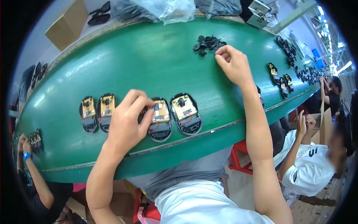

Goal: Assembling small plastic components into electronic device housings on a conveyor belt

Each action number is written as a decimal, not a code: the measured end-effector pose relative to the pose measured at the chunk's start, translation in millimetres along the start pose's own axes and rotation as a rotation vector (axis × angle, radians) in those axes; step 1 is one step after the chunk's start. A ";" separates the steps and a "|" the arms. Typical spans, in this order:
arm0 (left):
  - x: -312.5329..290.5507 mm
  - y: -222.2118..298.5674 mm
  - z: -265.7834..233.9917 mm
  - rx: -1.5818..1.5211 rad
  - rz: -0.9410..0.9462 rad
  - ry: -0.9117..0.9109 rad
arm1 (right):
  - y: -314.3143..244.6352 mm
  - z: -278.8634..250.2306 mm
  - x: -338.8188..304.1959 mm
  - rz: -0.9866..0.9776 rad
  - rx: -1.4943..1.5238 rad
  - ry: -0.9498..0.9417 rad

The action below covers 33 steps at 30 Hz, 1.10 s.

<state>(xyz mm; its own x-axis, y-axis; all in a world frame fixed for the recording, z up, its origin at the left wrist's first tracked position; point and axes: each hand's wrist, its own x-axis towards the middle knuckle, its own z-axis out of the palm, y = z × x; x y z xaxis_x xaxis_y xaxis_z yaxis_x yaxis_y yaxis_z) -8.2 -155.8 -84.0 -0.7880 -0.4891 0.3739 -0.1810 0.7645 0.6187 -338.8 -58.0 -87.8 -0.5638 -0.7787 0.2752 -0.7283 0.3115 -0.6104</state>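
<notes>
Several opened mouse bases, black oval shells with tan circuit boards, lie in a row along the near side of the green table. My left hand [128, 121] is over one mouse base [161, 117], thumb and fingers closed at its board; whatever they hold is hidden. To its right lies another mouse base [186, 114] with a black wheel on its board. Left of that hand are two more, a mouse base [88, 114] and a partly covered mouse base [107, 108]. My right hand [235, 65] pinches beside a pile of small black wheels [209, 44]; its fingertips hide any part between them.
More mouse bases [284, 86] stand at the right, with dark parts [309, 74] beyond. Plastic bags [156, 9] and a metal box [258, 14] line the far edge. Co-workers' hands [305, 123] show at the right, and a co-worker's arm [35, 173] at the left.
</notes>
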 end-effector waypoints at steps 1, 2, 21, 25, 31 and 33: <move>0.0 0.3 1.5 0.002 0.005 -0.009 | 1.6 -1.2 -0.2 0.011 0.015 0.000; 1.1 0.4 4.1 -0.022 0.005 -0.003 | 3.0 -3.1 -0.2 0.011 0.010 0.017; 1.5 -7.4 4.6 -0.062 0.027 -0.018 | 14.0 -4.3 -0.4 -0.104 -0.136 -0.011; 2.4 -4.7 3.4 -0.011 0.051 0.011 | 4.0 -8.3 1.0 -0.189 -0.082 0.068; -1.5 -6.0 5.1 0.011 0.050 0.023 | -70.2 11.3 -24.6 -0.470 0.130 0.109; -3.4 -8.6 6.6 0.011 0.059 0.025 | -87.7 22.0 -40.7 -0.573 0.217 -0.072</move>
<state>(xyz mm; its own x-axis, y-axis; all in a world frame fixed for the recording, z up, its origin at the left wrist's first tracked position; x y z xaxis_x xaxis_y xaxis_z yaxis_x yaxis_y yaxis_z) -7.9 -157.9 -95.1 -0.7828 -0.4528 0.4267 -0.1410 0.7971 0.5872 -243.4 -65.7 -61.8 -0.0732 -0.8269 0.5576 -0.8076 -0.2789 -0.5196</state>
